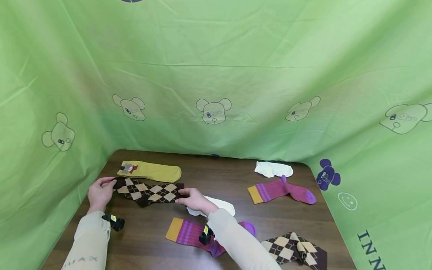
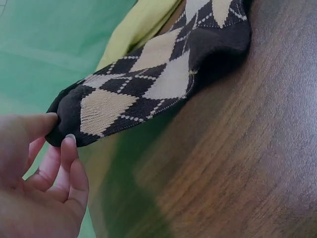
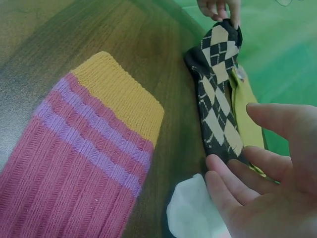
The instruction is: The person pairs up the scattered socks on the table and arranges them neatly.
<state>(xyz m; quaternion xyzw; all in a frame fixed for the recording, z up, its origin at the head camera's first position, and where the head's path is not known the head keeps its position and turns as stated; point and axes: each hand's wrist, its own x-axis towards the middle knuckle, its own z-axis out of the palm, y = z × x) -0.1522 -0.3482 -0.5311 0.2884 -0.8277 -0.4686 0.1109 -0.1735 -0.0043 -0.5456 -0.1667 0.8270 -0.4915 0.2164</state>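
In the head view, the patterned sock (image 1: 155,192) lay lengthwise on the left of the surface (image 1: 145,232), just beside a yellow sock (image 1: 156,171). The left hand (image 1: 100,193) pinched its toe; the right hand (image 1: 195,200) was at its cuff. It looked mostly laid out, heel toward the person. Its match, the twisted patterned sock (image 1: 285,243), was well apart at lower right and seemed not yet straightened. The near white sock (image 1: 222,204) and near striped sock (image 1: 194,232) likewise lay apart from the far white sock (image 1: 273,169) and far striped sock (image 1: 273,190).

In the left wrist view, thumb and fingers held the dark toe, so that end was not yet released.

In the right wrist view, the hand was wide, thumb well off the fingers; whether it touched the cuff I could not tell.
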